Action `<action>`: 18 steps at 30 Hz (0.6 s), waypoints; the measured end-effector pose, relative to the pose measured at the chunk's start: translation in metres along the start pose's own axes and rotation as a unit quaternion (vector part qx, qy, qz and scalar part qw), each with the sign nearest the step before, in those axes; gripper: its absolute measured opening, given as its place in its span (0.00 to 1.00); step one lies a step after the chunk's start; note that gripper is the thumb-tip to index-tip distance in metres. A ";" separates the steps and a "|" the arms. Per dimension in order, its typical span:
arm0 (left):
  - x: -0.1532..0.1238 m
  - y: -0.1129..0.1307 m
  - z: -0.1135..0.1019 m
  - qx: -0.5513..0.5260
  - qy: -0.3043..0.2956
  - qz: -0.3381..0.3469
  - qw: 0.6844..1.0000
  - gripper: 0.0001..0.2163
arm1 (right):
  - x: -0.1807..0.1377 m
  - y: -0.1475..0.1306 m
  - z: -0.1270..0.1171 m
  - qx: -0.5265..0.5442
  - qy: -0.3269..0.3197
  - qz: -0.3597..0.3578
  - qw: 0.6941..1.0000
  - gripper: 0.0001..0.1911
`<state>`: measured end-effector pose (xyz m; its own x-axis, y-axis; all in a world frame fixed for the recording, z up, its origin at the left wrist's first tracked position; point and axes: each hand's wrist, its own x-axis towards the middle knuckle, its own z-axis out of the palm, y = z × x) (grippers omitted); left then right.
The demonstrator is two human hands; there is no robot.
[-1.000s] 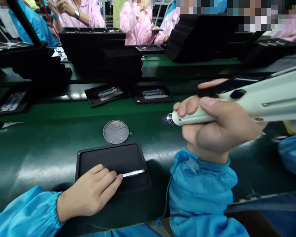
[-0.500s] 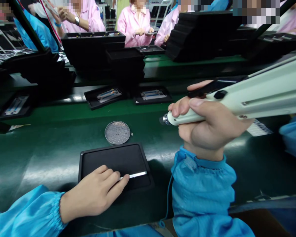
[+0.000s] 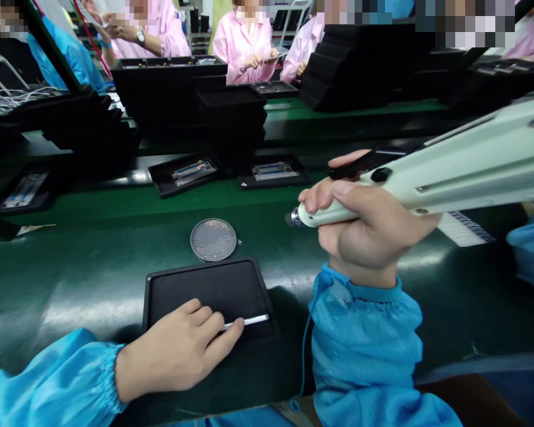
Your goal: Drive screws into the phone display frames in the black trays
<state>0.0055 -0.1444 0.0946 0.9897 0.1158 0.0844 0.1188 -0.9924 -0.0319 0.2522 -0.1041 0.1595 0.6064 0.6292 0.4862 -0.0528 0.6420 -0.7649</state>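
Observation:
My right hand (image 3: pixel 369 231) is wrapped round a pale green electric screwdriver (image 3: pixel 476 169), its dark tip pointing left above the bench. My left hand (image 3: pixel 178 350) lies over the front of a black tray (image 3: pixel 149 296). Between its fingers and thumb is a thin silver strip (image 3: pixel 257 320), most of it hidden by the hand, so I cannot tell what it belongs to. Just behind the tray sits a round perforated dish (image 3: pixel 213 239) with tiny pieces in its holes, and a small speck lies at its right edge.
Across the green bench (image 3: pixel 115 237), several black trays, such as one at the middle (image 3: pixel 160 184), hold phone-like frames (image 3: pixel 273 171). Tall stacks of black trays (image 3: pixel 164 95) stand behind them. People in pink (image 3: pixel 240 41) work opposite. A white striped sheet (image 3: pixel 465 228) lies at right.
My left hand has shifted slightly right with the silver strip. My right hand and the screwdriver have moved a little to the left.

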 end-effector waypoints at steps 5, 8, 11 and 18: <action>0.007 -0.001 -0.003 -0.022 -0.023 0.011 0.999 0.20 | 0.001 0.001 -0.001 -0.009 -0.002 0.007 1.000 0.04; 0.008 0.000 -0.003 -0.031 -0.021 0.016 0.999 0.20 | 0.001 0.001 -0.001 -0.004 -0.003 -0.002 1.000 0.04; 0.007 0.001 -0.001 -0.034 -0.010 0.016 0.999 0.19 | 0.001 0.001 -0.002 -0.018 -0.003 0.003 1.000 0.04; -0.003 -0.035 0.017 -0.017 0.005 -0.045 0.999 0.18 | 0.002 0.005 -0.001 -0.015 0.004 0.005 1.000 0.04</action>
<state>-0.0004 -0.1094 0.0789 0.9743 0.2040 0.0957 0.2039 -0.9789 0.0104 0.2539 -0.1000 0.1565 0.6127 0.6316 0.4750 -0.0358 0.6227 -0.7817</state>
